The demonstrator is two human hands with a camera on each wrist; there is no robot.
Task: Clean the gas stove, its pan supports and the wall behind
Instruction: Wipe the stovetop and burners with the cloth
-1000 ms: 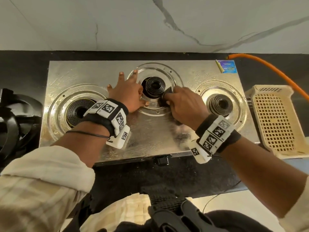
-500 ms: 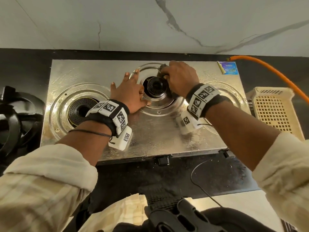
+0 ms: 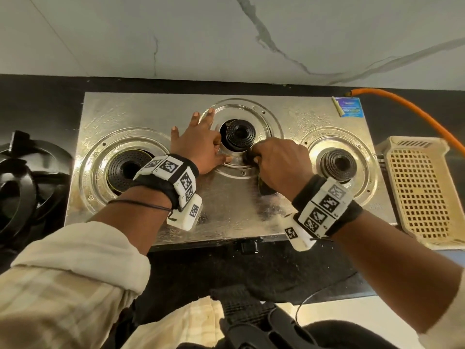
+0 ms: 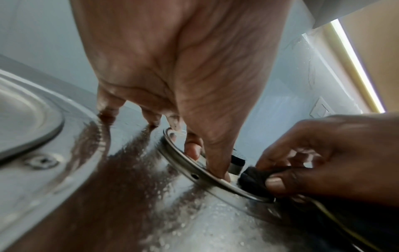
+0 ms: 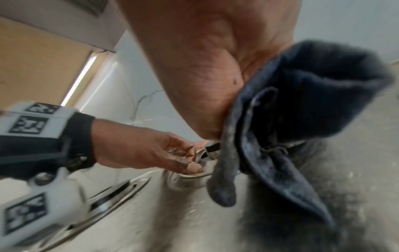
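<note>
At the centre of the frame, on the steel gas stove point(image 3: 226, 210), your left hand point(image 3: 198, 144) lies flat with fingers spread, its thumb touching the ring around the middle burner point(image 3: 239, 134). Your right hand point(image 3: 279, 162) bunches a dark cloth point(image 5: 291, 119) in its grip (folds hang loose below the palm) against the ring's lower right edge. Black pan supports point(image 3: 22, 182) sit at far left on the worktop point(image 3: 40, 109); the marble wall point(image 3: 226, 34) fills the top.
</note>
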